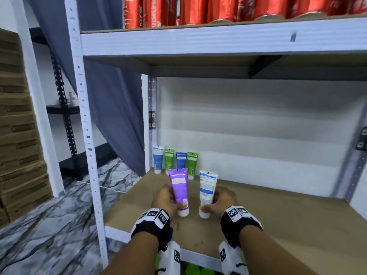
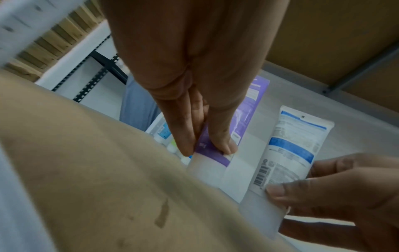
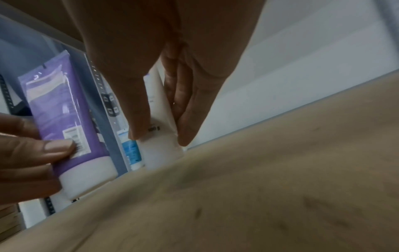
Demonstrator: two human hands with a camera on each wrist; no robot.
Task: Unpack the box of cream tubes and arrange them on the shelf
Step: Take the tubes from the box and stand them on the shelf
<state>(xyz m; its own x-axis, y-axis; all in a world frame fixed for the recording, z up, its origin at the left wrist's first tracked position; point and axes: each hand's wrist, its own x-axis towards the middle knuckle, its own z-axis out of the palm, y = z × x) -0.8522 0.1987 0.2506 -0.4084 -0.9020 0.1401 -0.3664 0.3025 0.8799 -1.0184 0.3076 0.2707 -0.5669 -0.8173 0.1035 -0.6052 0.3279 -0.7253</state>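
The person stands at a white metal shelving unit, both arms reaching over a brown board shelf [image 1: 278, 215] that is scuffed and lightly marked. The left hand [image 1: 165, 199] pinches a purple tube [image 1: 179, 187] low down near its white cap, thumb on the barcode side and fingers behind it. The right hand [image 1: 223, 199] holds a white and blue tube [image 1: 207, 187] the same way, thumb across the label just above the cap. Both tubes stand cap-down and near upright, side by side with a gap between them, toward the front left of the shelf; from the wrist views I cannot tell whether the caps touch the board or hang just above it.

Behind them, against the back left corner, four tubes [image 1: 175, 161] stand in a row on their caps: blue, green, blue, green. The wall at the back of the shelf is plain white panelling. On the shelf above, a line of red packets [image 1: 228, 8] runs across. To the left hangs a grey-blue curtain [image 1: 111, 108], and beyond it a black slotted rack [image 1: 65, 120] stands against the wall. Stacked cardboard boxes [image 1: 17, 135] fill the far left. The floor [image 1: 49, 225] is grey marble with dark veins. Below the shelf edge, something green [image 1: 191, 269] shows between the wrists.
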